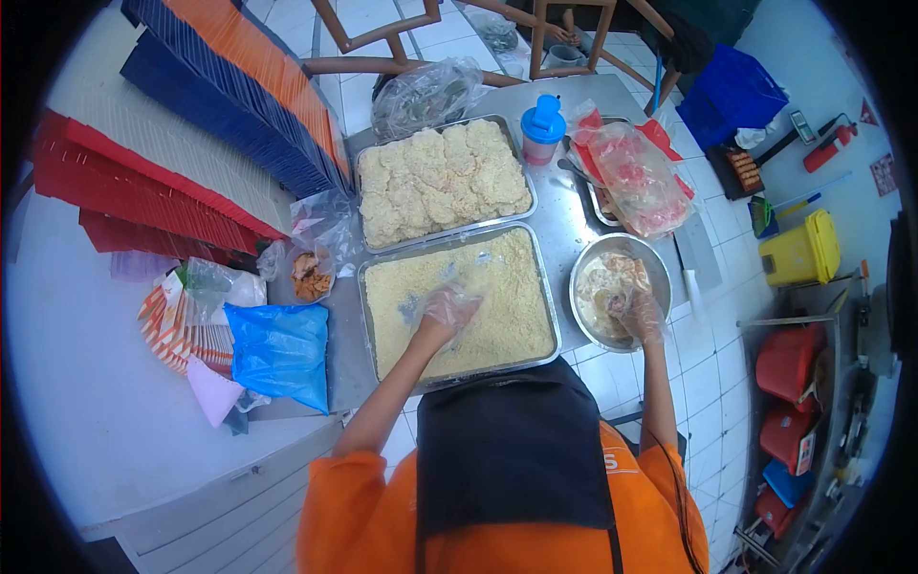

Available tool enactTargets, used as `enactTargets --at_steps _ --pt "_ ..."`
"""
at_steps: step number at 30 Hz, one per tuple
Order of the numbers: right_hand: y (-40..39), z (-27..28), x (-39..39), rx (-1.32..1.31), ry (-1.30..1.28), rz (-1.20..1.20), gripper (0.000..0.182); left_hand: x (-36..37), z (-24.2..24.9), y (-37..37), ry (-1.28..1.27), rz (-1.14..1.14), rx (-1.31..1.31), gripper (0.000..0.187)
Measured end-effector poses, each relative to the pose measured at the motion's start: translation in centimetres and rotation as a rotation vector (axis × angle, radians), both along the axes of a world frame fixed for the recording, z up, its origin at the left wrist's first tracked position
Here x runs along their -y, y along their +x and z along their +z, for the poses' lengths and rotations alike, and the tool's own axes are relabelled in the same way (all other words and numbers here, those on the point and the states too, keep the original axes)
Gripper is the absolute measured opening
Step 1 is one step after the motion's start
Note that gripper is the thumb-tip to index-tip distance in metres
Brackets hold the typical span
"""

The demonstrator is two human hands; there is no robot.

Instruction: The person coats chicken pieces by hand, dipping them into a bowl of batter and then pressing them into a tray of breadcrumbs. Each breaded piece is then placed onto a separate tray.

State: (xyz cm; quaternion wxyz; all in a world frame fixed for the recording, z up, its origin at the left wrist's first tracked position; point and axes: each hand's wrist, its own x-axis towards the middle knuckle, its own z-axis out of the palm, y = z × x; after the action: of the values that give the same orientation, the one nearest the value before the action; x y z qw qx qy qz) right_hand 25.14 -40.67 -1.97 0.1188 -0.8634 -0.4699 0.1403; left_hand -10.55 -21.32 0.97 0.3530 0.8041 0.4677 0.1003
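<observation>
My left hand (452, 308), in a clear plastic glove, rests over a wide metal tray (552, 330) spread with pale yellow crumbs (512, 277). Its fingers look loosely stretched out, with nothing visible in them. Past the fingertips, the tray's bottom shows through a thin patch. My right hand (639, 311), gloved likewise, reaches into a round steel bowl (660, 263) of raw meat pieces in whitish liquid (602, 282). Its fingers curl in at the pieces; what they grip is hidden. Behind the crumbs, a second tray (531, 206) holds crumb-coated pieces (445, 177) packed closely together.
A blue-lidded shaker (543, 129) and a plastic bag (636, 177) over a small tray stand behind the bowl. At left are a blue bag (279, 354), a tub of brown pieces (312, 275) and tall stacks of folded cartons (229, 105). A knife (690, 287) lies at the right edge.
</observation>
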Motion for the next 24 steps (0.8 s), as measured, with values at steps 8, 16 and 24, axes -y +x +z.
enactTargets --at_steps 8,16,24 --pt "1.2 -0.2 0.5 -0.096 -0.079 -0.015 0.045 -3.7 -3.1 7.4 0.444 -0.353 0.101 0.071" --pt "0.7 6.0 -0.3 -0.551 -0.061 -0.099 0.026 -4.0 -2.8 9.0 0.519 -0.657 -0.372 0.076" --pt "-1.0 9.4 -2.3 -0.866 0.292 -0.422 0.032 -4.8 -2.4 9.8 0.416 -0.852 -0.273 0.084"
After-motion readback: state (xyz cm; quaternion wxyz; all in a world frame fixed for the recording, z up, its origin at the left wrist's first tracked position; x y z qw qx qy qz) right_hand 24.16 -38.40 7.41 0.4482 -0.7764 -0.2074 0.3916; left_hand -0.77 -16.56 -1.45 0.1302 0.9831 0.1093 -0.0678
